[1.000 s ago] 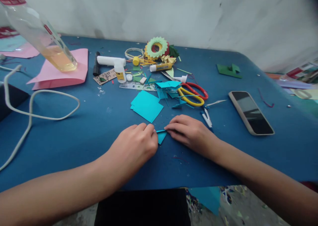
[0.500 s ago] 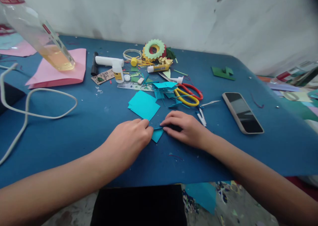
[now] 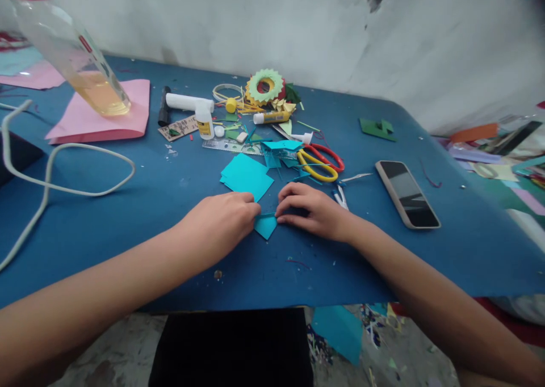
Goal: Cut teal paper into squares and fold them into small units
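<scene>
A small turquoise piece of paper (image 3: 266, 226) lies between my two hands near the front of the table, its upper edge partly rolled or folded over. My left hand (image 3: 234, 214) is closed on the left end of that edge, knuckles up. With thumb and fingertips, my right hand (image 3: 304, 208) pinches the right end. Just beyond my hands rests a stack of turquoise paper squares (image 3: 247, 174). More cut turquoise pieces (image 3: 283, 146) sit behind, beside scissors (image 3: 319, 165) with red and yellow handles.
A phone (image 3: 407, 194) lies on the right. Behind are a glue stick (image 3: 272, 117), a small white bottle (image 3: 204, 121), a clear ruler (image 3: 230, 146) and paper rings (image 3: 266, 86). On the left, a bottle (image 3: 97, 92) stands on pink paper (image 3: 138, 112), near a white cable (image 3: 91, 193).
The view has shifted slightly. Both hands still hold the small paper's edge, and more of its flat turquoise face now shows below the fold.
</scene>
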`<state>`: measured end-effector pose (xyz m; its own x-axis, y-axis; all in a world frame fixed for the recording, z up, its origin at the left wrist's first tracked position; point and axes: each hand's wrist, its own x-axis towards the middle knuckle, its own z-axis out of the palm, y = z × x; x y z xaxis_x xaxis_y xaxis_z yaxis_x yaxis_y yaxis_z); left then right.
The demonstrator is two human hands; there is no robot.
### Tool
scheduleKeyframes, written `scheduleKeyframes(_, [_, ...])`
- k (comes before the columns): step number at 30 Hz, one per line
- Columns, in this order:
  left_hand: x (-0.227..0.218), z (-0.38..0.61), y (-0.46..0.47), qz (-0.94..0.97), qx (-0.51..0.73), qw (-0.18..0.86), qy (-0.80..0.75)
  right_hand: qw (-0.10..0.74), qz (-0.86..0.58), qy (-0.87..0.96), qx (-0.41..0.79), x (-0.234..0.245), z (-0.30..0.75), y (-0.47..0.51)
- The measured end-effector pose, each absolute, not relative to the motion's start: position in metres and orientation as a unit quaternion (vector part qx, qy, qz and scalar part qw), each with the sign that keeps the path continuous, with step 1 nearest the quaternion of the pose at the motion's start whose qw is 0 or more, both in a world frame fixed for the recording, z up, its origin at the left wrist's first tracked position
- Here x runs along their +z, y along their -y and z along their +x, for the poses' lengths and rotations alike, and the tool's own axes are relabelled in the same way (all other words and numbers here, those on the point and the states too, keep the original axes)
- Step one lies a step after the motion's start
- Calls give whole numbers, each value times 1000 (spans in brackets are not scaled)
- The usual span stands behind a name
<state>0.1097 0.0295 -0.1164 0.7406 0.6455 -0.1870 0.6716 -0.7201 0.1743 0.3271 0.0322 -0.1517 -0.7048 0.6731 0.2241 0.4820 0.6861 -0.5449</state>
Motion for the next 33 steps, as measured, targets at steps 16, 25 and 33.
scheduleKeyframes(16, [-120,109,-28,935,-41,91,-341,153,-350,912,151,-146,309,-24])
scheduleKeyframes(25, [-113,115,-15,952,-79,30,-295,230,-285,929,60,-158,319,-20])
scheduleKeyframes(33, [-125,117,2,960,-65,-103,-254,119,-259,956,-67,-143,317,-5])
